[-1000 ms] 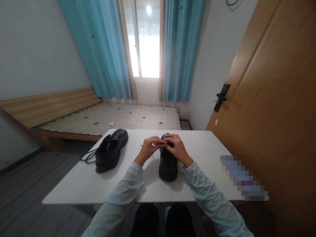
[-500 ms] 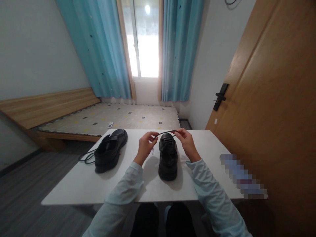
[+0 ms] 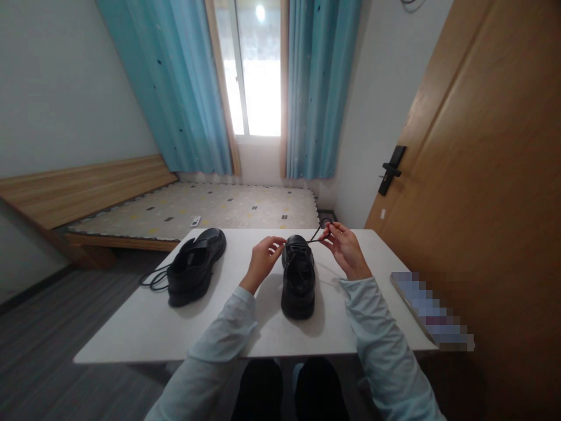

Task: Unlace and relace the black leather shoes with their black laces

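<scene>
A black shoe (image 3: 298, 283) stands on the white table (image 3: 219, 327), heel toward me. My right hand (image 3: 346, 248) pinches its black lace (image 3: 316, 234) and holds it taut, up and to the right of the shoe's far end. My left hand (image 3: 264, 260) rests against the shoe's left side near the eyelets, fingers curled; whether it pinches anything is unclear. A second black shoe (image 3: 195, 266) lies at the table's left with a loose black lace (image 3: 153, 278) hanging over the edge.
A blurred flat object (image 3: 432, 310) lies at the table's right edge. A wooden door (image 3: 482, 175) stands close on the right. Behind the table are a bed (image 3: 197, 210) and a window with blue curtains (image 3: 324, 88).
Both hands were together over the shoe, then stretched the lace between them. Now my right hand has drawn the lace out to the right and my left hand has dropped to the shoe.
</scene>
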`<state>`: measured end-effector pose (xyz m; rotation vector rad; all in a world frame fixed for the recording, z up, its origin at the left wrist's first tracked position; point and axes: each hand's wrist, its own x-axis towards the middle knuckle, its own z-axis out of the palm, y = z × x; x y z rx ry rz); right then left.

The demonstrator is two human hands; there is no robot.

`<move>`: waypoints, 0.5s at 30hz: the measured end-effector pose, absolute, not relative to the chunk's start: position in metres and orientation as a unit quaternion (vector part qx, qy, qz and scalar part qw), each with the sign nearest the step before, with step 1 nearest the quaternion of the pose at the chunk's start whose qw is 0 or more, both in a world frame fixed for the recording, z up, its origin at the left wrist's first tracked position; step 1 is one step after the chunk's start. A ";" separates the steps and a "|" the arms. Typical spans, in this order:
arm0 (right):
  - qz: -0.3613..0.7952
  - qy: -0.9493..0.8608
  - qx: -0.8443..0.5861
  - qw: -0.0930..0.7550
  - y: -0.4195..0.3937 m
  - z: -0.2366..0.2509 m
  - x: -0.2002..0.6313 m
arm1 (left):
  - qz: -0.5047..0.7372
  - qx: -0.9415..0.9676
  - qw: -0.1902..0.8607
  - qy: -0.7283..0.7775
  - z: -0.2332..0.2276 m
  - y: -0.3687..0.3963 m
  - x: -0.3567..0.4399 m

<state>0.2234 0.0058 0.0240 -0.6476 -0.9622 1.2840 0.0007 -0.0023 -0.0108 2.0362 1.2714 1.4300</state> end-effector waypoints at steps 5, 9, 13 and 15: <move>0.574 -0.398 -0.256 0.669 0.005 0.027 0.230 | 0.449 0.781 0.180 0.395 -0.013 -0.004 0.006; 0.550 -0.371 -0.274 0.697 0.007 0.027 0.242 | 0.413 0.812 0.135 0.390 -0.020 -0.003 0.010; 0.528 -0.315 -0.298 0.730 0.011 0.023 0.255 | 0.393 0.823 0.099 0.399 -0.022 -0.005 0.013; 0.519 -0.287 -0.310 0.743 0.013 0.022 0.261 | 0.387 0.830 0.092 0.391 -0.020 -0.007 0.013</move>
